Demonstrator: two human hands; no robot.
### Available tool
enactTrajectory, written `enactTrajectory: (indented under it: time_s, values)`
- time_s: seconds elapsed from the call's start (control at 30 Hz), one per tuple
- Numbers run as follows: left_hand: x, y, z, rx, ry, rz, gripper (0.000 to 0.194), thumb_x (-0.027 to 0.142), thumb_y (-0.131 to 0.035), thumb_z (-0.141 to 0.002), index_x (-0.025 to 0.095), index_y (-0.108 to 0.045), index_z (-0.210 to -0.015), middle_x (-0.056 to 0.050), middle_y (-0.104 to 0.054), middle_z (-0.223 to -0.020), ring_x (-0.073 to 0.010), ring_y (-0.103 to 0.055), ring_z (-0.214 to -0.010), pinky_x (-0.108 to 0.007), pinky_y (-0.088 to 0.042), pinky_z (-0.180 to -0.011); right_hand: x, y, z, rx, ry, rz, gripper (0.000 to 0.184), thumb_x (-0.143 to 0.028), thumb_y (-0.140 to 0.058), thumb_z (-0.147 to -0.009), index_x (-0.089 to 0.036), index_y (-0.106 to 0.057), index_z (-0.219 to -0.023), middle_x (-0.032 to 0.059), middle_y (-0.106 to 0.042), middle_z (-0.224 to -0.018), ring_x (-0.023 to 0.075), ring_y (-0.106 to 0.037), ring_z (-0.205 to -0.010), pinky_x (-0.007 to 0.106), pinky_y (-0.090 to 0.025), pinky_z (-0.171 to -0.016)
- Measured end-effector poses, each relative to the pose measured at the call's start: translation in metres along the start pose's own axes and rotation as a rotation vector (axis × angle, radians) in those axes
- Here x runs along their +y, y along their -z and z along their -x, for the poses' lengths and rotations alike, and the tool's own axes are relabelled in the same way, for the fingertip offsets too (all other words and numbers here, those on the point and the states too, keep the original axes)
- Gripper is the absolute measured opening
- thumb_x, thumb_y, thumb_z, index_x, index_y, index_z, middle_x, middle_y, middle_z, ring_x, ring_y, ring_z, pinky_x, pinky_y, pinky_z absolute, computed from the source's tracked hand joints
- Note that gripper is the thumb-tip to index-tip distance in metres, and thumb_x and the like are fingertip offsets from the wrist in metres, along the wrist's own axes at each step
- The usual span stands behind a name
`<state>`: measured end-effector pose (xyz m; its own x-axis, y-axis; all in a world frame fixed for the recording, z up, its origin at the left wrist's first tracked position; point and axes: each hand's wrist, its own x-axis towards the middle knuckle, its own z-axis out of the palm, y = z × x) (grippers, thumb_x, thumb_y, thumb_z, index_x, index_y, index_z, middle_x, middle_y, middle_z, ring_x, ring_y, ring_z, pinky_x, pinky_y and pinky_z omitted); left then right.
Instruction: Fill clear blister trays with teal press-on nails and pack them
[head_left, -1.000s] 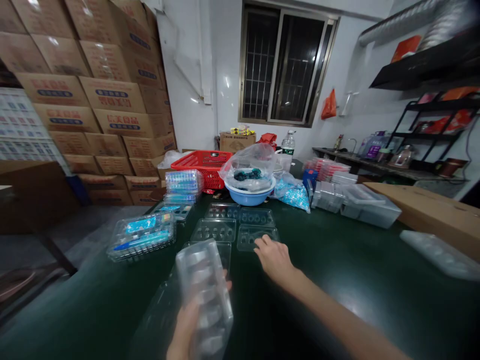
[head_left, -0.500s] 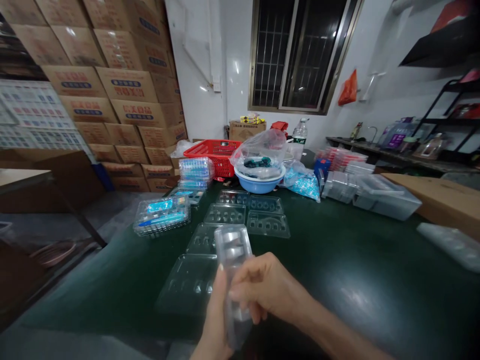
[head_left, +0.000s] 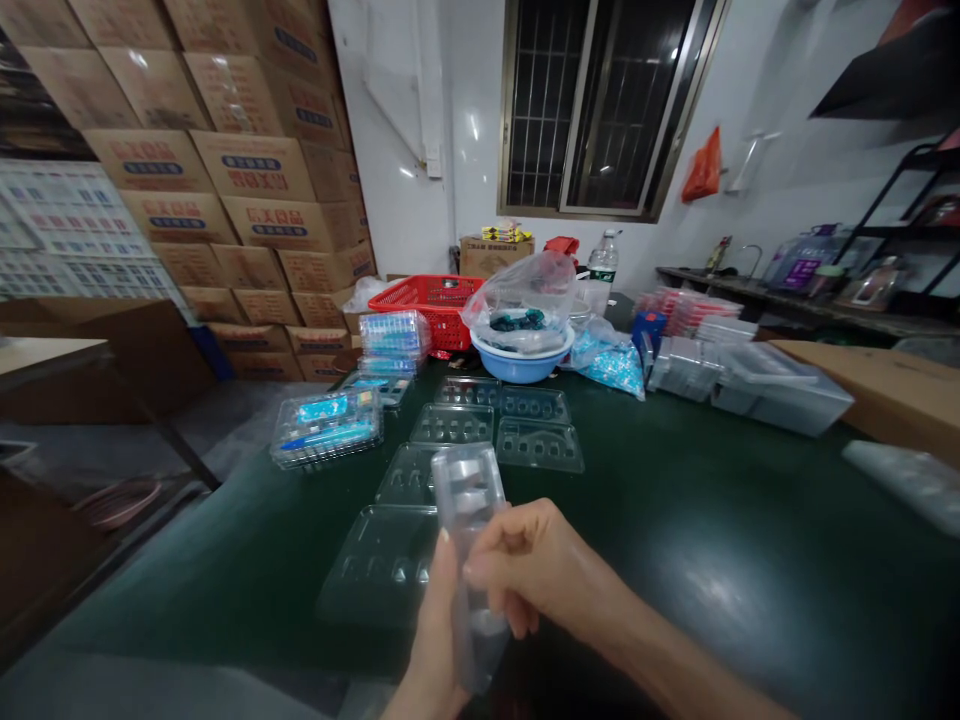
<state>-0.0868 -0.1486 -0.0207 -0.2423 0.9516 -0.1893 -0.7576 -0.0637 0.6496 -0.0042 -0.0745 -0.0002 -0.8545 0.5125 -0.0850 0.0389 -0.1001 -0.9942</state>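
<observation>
Holding, between both hands, one narrow clear plastic blister tray [head_left: 466, 490], standing nearly upright and raised above the counter. Left hand [head_left: 424, 655]: closed on the tray's lower part, thumb extended up its face. Right hand [head_left: 534, 565]: fingers curled across the tray's middle.

Directly beyond, on the dark green counter [head_left: 712, 570]: six empty clear blister trays lying flat in loose rows, the nearest [head_left: 379, 565] just below the held tray. To their left, a lidded clear plastic box [head_left: 326, 428] with blue-printed contents, and a stack of clear packs [head_left: 394, 345] further back.

Further along the counter: a blue plastic basin [head_left: 521, 358] holding a clear plastic bag [head_left: 521, 305] of dark teal items, a red plastic basket [head_left: 424, 310], and a clear plastic bin [head_left: 780, 392] at right.

Behind all: stacked cardboard cartons [head_left: 225, 190] against the wall at left, beside a barred window [head_left: 592, 100].
</observation>
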Motion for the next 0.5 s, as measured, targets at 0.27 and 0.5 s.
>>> enactTrajectory:
  time_s: [0.27,0.5]
  values:
    - [-0.002,0.0,0.0,0.075,-0.057,-0.028,0.063,0.055,-0.037,-0.078,0.003,-0.053,-0.11,-0.006,-0.055,-0.037,-0.0202,-0.055,-0.044,-0.03,-0.044,-0.049,0.0,-0.001,-0.002,-0.005,-0.023,0.024,0.018,-0.027,-0.054,-0.073,-0.013,-0.056,-0.061,-0.0032,-0.053,-0.049,0.005,-0.045,-0.036,0.014,-0.032,-0.033]
    - [-0.006,0.006,-0.004,0.18,-0.216,-0.155,0.048,0.034,-0.063,-0.067,0.016,-0.054,-0.111,-0.006,-0.068,-0.077,-0.0182,-0.062,-0.066,-0.024,-0.049,-0.058,-0.016,-0.018,0.008,0.133,0.117,0.164,0.01,-0.016,-0.046,-0.074,-0.014,-0.052,-0.066,-0.0038,-0.048,-0.057,0.0045,-0.041,-0.047,0.015,-0.032,-0.043]
